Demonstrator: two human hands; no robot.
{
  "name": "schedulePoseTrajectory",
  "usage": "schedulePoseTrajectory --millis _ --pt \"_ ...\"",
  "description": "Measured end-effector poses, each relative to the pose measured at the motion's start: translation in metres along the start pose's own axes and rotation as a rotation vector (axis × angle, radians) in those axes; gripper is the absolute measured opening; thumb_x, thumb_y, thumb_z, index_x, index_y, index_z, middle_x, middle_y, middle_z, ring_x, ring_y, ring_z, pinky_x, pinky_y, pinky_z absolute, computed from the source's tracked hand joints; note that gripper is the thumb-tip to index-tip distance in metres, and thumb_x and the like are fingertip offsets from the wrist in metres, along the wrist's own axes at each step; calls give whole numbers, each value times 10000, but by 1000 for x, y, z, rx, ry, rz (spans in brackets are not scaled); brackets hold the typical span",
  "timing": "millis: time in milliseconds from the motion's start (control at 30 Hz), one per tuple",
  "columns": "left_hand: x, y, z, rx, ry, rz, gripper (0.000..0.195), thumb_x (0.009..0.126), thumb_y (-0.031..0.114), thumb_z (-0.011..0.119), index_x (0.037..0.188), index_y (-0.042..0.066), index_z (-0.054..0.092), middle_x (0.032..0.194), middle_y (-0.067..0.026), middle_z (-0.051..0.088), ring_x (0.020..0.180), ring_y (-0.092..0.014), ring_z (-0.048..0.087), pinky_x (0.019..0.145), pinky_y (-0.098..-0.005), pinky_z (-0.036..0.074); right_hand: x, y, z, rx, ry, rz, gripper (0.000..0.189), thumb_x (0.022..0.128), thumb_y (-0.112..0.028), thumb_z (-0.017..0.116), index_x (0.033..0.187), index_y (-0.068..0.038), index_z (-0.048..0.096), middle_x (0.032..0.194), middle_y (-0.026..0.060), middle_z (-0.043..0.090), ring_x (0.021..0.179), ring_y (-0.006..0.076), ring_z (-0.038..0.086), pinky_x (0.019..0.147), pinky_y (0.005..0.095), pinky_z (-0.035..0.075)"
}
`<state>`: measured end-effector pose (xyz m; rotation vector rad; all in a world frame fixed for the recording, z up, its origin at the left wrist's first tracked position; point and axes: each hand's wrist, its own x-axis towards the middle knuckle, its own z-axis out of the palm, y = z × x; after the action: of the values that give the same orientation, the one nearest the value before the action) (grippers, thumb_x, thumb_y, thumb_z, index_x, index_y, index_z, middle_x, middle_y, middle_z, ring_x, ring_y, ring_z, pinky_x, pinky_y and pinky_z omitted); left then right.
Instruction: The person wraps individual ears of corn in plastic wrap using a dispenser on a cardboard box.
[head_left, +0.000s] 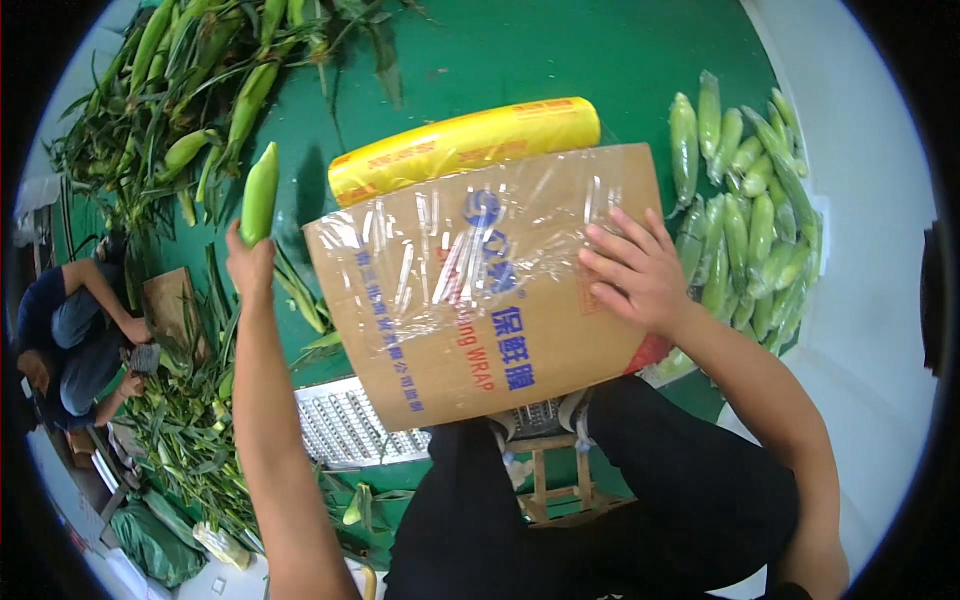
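My left hand (251, 262) grips the lower end of an ear of corn in its green husk (259, 196), held upright left of a cardboard box (465, 390). Palm down, my right hand (634, 274) rests on the right part of the box top, fingers spread at the edge of a wrinkled sheet of clear plastic film (420, 262). A roll of cling film in yellow (465, 150) lies along the far side of the box. The box bears printed writing and stands in front of my knees.
Wrapped ears of corn (739, 232) are piled at the right by the white wall (862, 150). Unwrapped corn with leaves (202, 82) is heaped at the upper left. Another person (75, 337) sits at the left near stripped husks (187, 450). A perforated metal sheet (360, 424) lies on the green floor (637, 52).
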<state>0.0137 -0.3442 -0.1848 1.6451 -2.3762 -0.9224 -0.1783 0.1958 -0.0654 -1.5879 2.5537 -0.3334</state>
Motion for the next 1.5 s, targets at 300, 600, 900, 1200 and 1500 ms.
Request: schedulePoseTrajectory --millis 300,600,900,1200,1500 --pt "-184 106 -78 -543 -295 449 754 663 -66 548 1409 11 468 1257 -125 629 1130 -248 638 936 -336 520 5 11 -5 238 35 111 497 877 -299 726 1362 -243 630 1415 51 574 1322 291 499 1110 499 359" --pt "-235 202 12 270 -314 817 672 686 -48 608 1318 179 617 1147 -138 638 1070 -391 599 933 -465 513 11 27 6 380 303 -61 235 806 45 656 1015 -61 671 1082 126 648 998 333 649 850 381 542" --pt "-225 228 15 375 -453 825 626 694 -86 594 1293 96 592 1148 -183 583 1100 -432 579 946 -493 486 95 -25 4 494 374 66 245 935 -44 552 1170 -19 615 1054 135 643 915 341 639 829 403 544" --pt "-224 89 -22 81 -190 876 939 509 365 981 1273 73 520 1212 -159 535 1179 -378 506 1037 -466 439 94 -55 11 20 232 -42 835 584 -440 899 1303 -170 571 1170 33 536 1182 248 471 997 511 373" --pt "-218 108 -4 242 12 975 240 836 50 700 1073 88 702 808 -97 620 768 -322 613 685 -427 503 110 -24 -4 117 197 -211 751 651 -356 894 1318 -186 594 1134 41 549 1094 269 517 943 445 441"
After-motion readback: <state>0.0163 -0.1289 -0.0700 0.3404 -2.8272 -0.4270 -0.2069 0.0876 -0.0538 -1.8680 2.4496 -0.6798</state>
